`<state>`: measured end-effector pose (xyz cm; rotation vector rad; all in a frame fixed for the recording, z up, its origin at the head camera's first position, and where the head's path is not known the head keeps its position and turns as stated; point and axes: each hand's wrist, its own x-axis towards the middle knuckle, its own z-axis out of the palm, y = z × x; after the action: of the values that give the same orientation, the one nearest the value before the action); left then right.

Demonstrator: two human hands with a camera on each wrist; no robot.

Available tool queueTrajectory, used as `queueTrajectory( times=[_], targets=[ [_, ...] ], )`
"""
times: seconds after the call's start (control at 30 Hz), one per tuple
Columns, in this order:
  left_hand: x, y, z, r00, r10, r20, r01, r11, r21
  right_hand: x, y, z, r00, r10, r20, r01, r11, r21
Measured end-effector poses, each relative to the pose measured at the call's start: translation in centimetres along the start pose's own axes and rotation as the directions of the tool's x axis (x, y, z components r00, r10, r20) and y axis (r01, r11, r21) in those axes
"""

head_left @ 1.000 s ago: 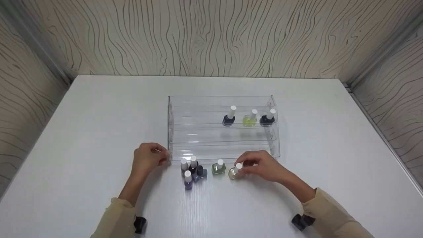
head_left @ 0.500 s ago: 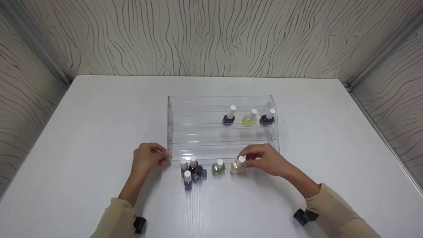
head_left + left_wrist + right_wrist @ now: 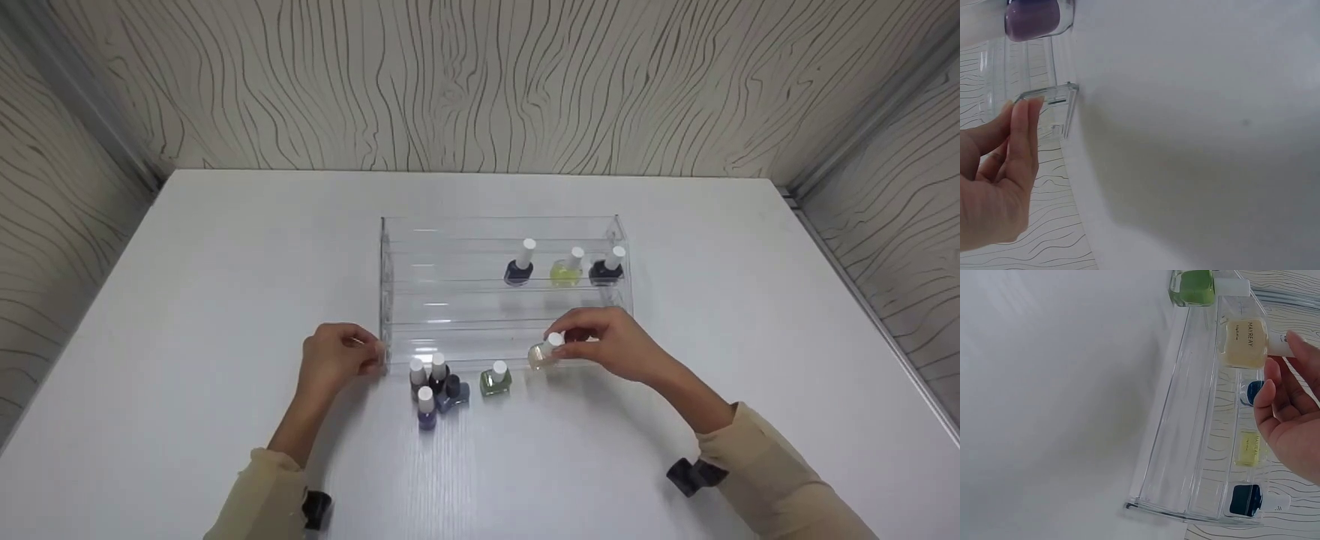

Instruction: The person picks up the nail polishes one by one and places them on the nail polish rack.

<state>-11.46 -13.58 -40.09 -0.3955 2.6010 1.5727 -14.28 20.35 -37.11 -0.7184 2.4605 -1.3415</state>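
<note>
The right hand (image 3: 616,348) is pinching the white cap (image 3: 555,340) of the pale bottle (image 3: 539,357), which is hovering by the front of the clear rack (image 3: 442,325), near the green bottle (image 3: 495,383). The left hand (image 3: 336,361) is pinching the rack's front left corner. For good work, I think, the right hand should be keeping the bottle upright and clear of the front edge, while the left is steadying the rack. Compared with half a second ago, the bottle is hovering closer in, overlapping this edge; the left hand is staying there.
</note>
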Motion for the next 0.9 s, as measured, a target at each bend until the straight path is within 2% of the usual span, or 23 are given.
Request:
queueTrajectory(
  times=[0.37, 0.73, 0.9],
  targets=[
    [0.0, 0.0, 0.0, 1.000, 0.005, 0.003, -0.005, 1.000, -0.021, 0.8, -0.5, -0.7, 0.999, 0.026, -0.026, -0.026, 1.000, -0.015],
    [0.0, 0.0, 0.1, 1.000, 0.005, 0.002, -0.005, 1.000, 0.026, 1.2, -0.7, -1.0, 0.998, 0.047, -0.051, -0.048, 0.999, -0.020],
    [0.0, 0.0, 0.1, 1.000, 0.000, 0.000, 0.000, 1.000, 0.020, 1.4, -0.8, -1.1, 0.996, 0.064, -0.062, -0.066, 0.997, -0.030]
  ],
)
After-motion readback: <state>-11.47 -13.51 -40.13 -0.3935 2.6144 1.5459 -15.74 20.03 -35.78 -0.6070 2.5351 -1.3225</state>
